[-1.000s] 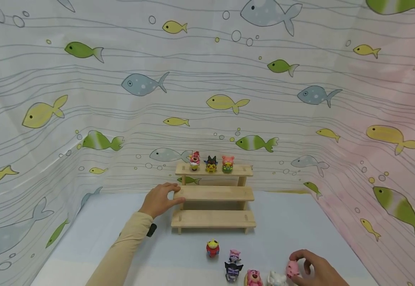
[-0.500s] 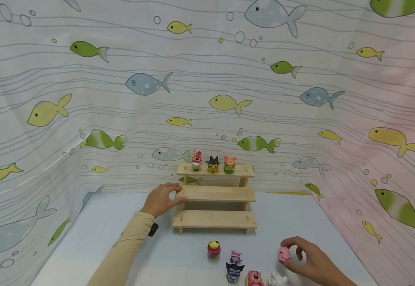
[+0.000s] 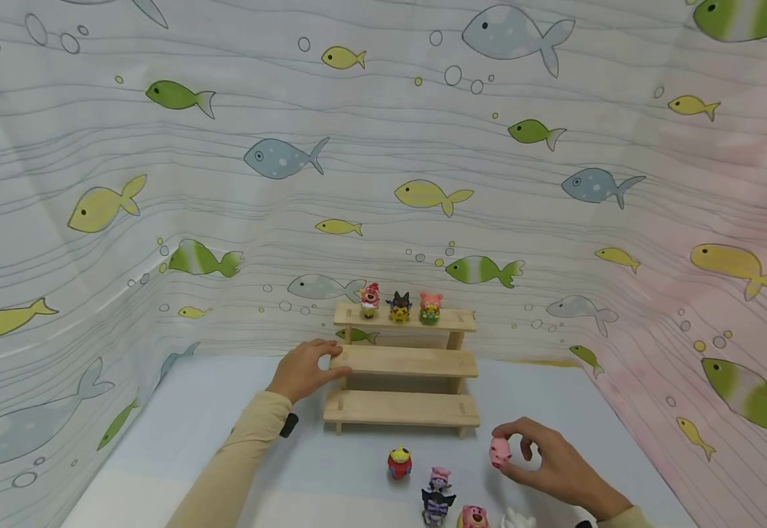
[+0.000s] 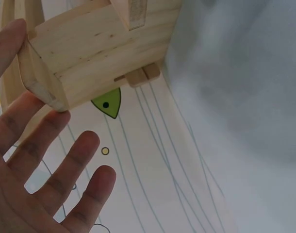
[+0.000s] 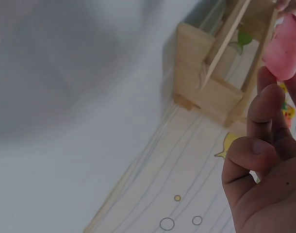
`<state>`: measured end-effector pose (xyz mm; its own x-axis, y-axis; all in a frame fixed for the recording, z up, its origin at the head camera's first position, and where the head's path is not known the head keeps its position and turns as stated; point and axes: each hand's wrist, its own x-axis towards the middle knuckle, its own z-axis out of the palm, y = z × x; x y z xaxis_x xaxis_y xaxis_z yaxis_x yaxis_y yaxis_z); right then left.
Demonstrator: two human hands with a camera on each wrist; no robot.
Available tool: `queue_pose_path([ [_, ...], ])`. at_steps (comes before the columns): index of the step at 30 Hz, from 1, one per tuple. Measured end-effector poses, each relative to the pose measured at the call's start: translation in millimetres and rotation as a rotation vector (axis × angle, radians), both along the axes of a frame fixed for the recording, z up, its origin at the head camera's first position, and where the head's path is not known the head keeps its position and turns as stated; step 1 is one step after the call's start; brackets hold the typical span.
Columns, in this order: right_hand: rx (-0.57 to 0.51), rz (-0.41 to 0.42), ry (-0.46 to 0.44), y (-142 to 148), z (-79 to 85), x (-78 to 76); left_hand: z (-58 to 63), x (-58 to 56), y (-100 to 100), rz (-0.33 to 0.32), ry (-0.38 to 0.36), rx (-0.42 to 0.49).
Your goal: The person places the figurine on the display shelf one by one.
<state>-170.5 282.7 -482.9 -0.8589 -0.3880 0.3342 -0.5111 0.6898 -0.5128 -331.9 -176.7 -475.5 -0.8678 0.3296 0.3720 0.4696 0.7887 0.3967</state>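
Observation:
A three-tier wooden stand point(image 3: 402, 407) is on the white table. At its left side my left hand point(image 3: 306, 371) holds the end of the middle board point(image 4: 51, 82) between thumb and index finger, the other fingers spread. My right hand point(image 3: 555, 462) pinches a small pink pig figurine point(image 3: 499, 452) between thumb and fingertips, in the air right of the stand's front. The right wrist view shows the pink figurine point(image 5: 284, 48) at the fingertips, partly cut off by the frame edge. On the top board stand three figurines: a pink-and-red one point(image 3: 369, 301), a black-eared one point(image 3: 399, 307) and a pink-hooded one point(image 3: 430, 309).
Before the stand are a red figurine with a yellow top point(image 3: 399, 463), a pink-and-purple one point(image 3: 439, 479) and a black-winged one point(image 3: 437, 506). A pink bear point(image 3: 473, 517) and a white figurine point(image 3: 518, 518) are cut off below. Fish-print cloth point(image 3: 331, 183) surrounds the table.
My right hand has lifted the pink pig figurine from beside the white figurine and carried it left and forward toward the stand. The left hand stays on the middle board.

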Motion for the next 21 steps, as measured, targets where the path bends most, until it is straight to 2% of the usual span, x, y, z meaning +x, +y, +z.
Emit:
queue_pose_path([
  [5, 0.001, 0.005, 0.01, -7.8, 1.2, -10.6, -4.3, 0.1, 0.6, 0.005, 0.005, 0.004],
  [15, -0.013, 0.002, 0.004, -25.8, 7.8, -38.9, -1.8, 1.7, 0.5, 0.013, -0.003, 0.006],
  [21, -0.028, 0.027, 0.018, -40.3, 16.7, -54.8, -2.3, 0.9, 0.7, 0.017, -0.009, 0.004],
])
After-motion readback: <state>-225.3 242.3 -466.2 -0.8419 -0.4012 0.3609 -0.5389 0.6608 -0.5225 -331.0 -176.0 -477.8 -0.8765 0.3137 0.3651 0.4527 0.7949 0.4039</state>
